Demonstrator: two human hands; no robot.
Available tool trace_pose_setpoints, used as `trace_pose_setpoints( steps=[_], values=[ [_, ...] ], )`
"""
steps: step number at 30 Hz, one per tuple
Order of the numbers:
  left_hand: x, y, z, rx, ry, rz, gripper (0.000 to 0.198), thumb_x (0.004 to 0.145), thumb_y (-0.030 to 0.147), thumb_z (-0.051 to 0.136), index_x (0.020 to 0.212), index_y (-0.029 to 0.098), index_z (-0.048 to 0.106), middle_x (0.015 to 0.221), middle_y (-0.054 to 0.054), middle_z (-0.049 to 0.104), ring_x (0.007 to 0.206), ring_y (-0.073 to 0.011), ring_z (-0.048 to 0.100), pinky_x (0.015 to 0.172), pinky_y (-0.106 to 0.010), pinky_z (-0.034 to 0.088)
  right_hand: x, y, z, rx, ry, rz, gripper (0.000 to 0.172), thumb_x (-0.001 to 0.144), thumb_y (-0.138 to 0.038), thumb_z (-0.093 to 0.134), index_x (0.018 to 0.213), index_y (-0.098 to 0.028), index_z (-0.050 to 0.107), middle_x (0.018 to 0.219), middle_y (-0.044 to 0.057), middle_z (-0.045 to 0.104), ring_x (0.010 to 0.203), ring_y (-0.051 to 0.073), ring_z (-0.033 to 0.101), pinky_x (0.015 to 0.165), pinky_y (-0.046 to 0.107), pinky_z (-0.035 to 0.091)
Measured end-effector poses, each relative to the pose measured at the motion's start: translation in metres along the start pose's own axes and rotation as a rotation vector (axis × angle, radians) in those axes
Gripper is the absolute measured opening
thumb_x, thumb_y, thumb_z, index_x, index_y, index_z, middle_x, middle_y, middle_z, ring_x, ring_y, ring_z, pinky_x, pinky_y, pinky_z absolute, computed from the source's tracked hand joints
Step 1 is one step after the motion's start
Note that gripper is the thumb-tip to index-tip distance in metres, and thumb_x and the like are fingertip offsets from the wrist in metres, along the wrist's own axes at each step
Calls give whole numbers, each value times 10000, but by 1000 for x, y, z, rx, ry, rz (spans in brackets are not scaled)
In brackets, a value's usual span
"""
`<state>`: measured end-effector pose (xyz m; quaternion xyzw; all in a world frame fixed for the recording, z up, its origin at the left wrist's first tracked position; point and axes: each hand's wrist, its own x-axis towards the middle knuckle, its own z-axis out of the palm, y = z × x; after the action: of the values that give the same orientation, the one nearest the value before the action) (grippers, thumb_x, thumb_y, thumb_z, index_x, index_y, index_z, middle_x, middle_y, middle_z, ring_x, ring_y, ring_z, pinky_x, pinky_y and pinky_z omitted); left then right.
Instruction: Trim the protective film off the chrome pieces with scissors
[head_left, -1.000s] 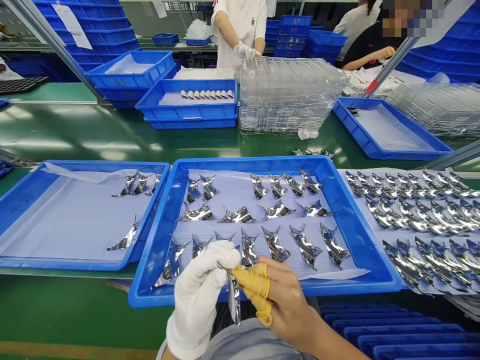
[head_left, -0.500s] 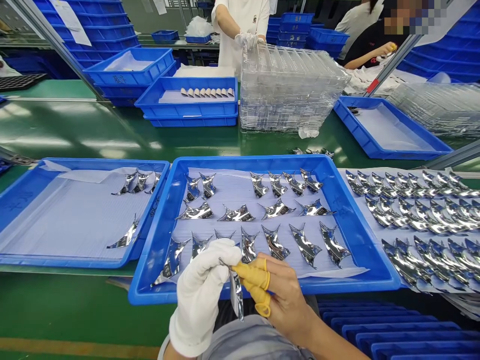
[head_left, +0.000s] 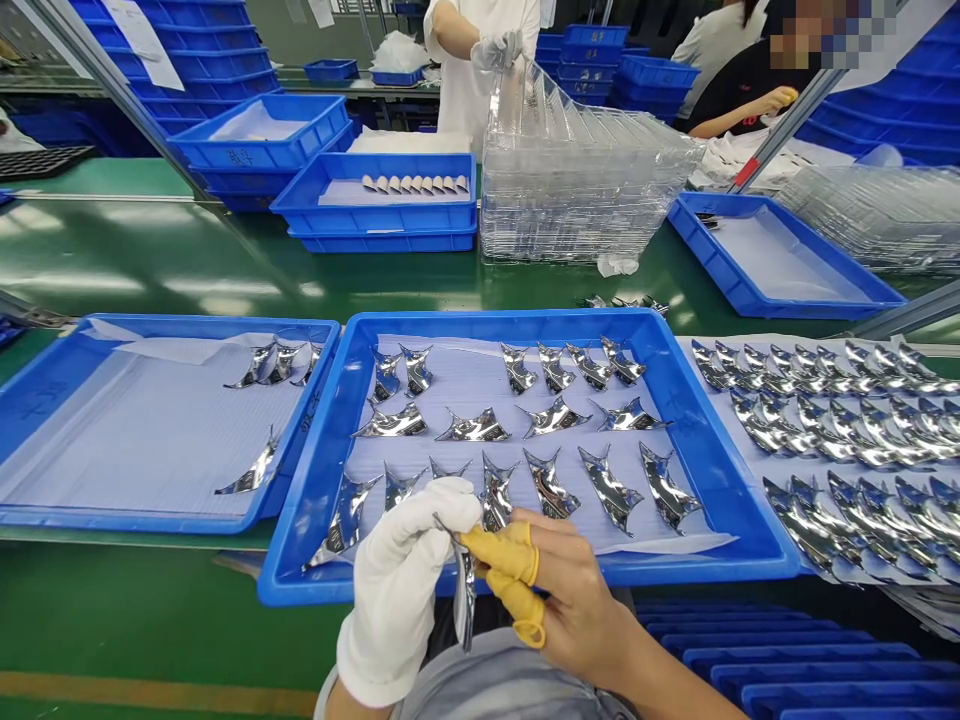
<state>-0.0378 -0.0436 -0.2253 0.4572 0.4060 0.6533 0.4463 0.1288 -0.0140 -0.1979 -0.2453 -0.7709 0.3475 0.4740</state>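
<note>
Gloved L hand (head_left: pixel 401 585) and R hand (head_left: pixel 574 600), yellow finger cots (head_left: pixel 510 555) on, both pinching chrome piece (head_left: pixel 466 598) right over blue tray (head_left: pixel 495 320) front rim; co-worker's glove (head_left: pixel 496 50) tilting clear tray (head_left: pixel 540 110) up off stack (head_left: pixel 592 210).

The curved piece (head_left: pixel 466 600) at six o'clock has a mirror-bright, metal-looking gloss, pinched between a matt white cloth glove (head_left: pixel 397 585) and matt yellow rubber finger cots (head_left: pixel 511 565). The blue tray (head_left: pixel 450 322) is smooth, glossy plastic over a matt pale sheet (head_left: pixel 465 385), and at twelve o'clock the stacked trays (head_left: pixel 592 190) are clear, shiny plastic
</note>
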Motion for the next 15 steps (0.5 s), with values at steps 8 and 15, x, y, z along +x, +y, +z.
trace_pose_setpoints(
  steps=[8,15],
  values=[
    [1,5,3,35,-14,55,166,950,247,607,1029,260,752,947,-8,748,976,-181,666,1025,-346,497,-3,2,-1,-37,-24,-46,394,1004,-87,481,1335,-227,643,763,26,678,626,160,500,588,292,399],
    [0,6,5,29,-25,105,170,956,239,599,1048,252,741,939,-1,750,915,-166,662,1031,-354,488,-1,2,0,-2,11,-41,359,1036,-126,500,1334,-259,650,740,5,660,605,145,484,573,275,380]
  ],
)
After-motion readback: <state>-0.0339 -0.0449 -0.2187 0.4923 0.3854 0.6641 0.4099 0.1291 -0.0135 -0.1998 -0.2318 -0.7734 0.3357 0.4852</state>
